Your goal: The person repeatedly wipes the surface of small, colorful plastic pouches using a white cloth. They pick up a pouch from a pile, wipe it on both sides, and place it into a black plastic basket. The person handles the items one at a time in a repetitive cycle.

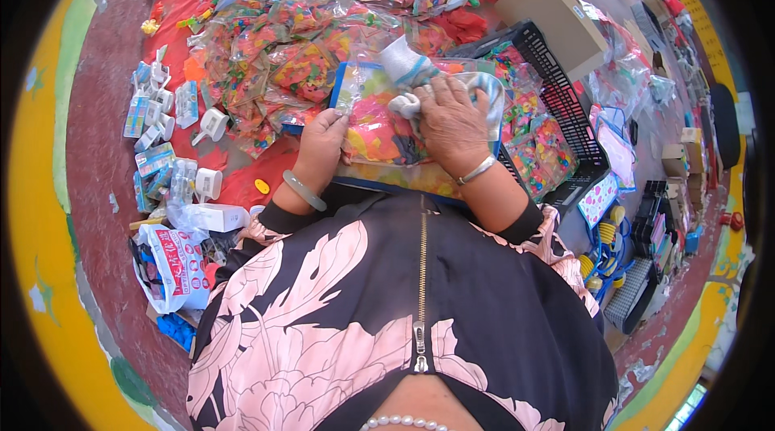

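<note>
Left hand (321, 147) pinches bag (379, 128); right hand (454, 123) palm-down on cloth (406, 64).

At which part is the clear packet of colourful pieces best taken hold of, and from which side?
Probably by its left edge, from the left: the clear packet lies nearly flat, and its thin film margin suits a pinch, as the left hand shows. The right side looks worse, because the right hand covers part of it with the white-and-blue cloth.

Left hand (323, 143) pinched; right hand (454, 123) palm-down.
</note>
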{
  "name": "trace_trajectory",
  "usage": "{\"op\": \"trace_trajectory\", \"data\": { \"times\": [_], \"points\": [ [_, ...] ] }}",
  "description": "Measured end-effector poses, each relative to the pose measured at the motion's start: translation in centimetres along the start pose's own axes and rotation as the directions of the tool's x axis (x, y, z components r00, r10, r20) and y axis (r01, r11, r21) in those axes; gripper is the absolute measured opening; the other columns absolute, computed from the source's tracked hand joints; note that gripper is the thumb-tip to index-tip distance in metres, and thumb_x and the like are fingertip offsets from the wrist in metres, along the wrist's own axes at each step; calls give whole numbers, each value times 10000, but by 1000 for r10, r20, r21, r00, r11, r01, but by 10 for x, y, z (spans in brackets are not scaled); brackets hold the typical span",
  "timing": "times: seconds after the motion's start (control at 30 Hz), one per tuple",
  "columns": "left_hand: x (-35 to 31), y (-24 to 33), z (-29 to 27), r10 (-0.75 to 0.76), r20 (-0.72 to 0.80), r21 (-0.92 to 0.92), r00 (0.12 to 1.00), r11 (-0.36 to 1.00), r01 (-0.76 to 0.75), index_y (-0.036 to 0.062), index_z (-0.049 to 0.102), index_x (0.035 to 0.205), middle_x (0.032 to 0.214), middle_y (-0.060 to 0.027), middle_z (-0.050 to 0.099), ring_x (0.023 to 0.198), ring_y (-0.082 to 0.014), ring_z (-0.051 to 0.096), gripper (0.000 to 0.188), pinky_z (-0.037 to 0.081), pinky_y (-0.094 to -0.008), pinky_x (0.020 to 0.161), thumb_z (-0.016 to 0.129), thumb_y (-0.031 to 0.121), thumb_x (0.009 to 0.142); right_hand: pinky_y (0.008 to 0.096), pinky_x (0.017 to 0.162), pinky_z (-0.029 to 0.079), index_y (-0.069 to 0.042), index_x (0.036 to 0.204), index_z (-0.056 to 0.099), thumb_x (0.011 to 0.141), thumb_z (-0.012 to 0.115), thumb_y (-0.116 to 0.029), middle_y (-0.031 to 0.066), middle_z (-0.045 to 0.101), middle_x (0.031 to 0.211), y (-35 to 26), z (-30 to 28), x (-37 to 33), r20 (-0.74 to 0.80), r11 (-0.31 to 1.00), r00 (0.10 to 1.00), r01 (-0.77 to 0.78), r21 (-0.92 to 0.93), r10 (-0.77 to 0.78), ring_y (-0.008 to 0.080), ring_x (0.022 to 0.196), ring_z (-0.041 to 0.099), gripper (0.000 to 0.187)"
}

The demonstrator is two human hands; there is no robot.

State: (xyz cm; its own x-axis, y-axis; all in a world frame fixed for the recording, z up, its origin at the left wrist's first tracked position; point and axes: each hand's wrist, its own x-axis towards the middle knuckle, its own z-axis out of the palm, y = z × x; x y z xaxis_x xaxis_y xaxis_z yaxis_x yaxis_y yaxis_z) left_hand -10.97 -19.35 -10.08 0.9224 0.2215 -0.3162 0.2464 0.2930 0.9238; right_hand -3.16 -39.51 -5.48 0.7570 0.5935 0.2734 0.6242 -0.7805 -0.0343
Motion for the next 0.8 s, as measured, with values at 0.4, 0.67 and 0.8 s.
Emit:
{"op": "trace_trajectory", "data": {
  "times": [0.4,0.67,0.8],
  "points": [
    [0,-6,-6,-6,23,-65,1000,998,8,33,584,942,643,7,569,424,-43,461,133,345,-181,373,500,136,933,398,834,402,-153,876,629,695,611,-145,50,590,1078,63,-31,-80,-46,925,942,336,177,-333,228,1036,558,182],
    [-3,10,-7,-21,75,12,997,1000,21,2,579,912,685,-18,580,522,-61,506,157,405,-204,465,533,152,925,415,760,460,-87,763,676,727,635,-273,108,639,749,150,-83,-60,241,975,947,-221,-1,214,273,762,631,193],
    [13,12,-15,86,149,238,985,964,-120,-27,598,947,787,-39,625,689,-69,551,221,453,-229,598,584,189,905,386,728,488,-49,896,690,760,644,-397,143,669,849,140,-82,-17,251,861,914,-391,324,320,310,805,643,377]
  ]
}}
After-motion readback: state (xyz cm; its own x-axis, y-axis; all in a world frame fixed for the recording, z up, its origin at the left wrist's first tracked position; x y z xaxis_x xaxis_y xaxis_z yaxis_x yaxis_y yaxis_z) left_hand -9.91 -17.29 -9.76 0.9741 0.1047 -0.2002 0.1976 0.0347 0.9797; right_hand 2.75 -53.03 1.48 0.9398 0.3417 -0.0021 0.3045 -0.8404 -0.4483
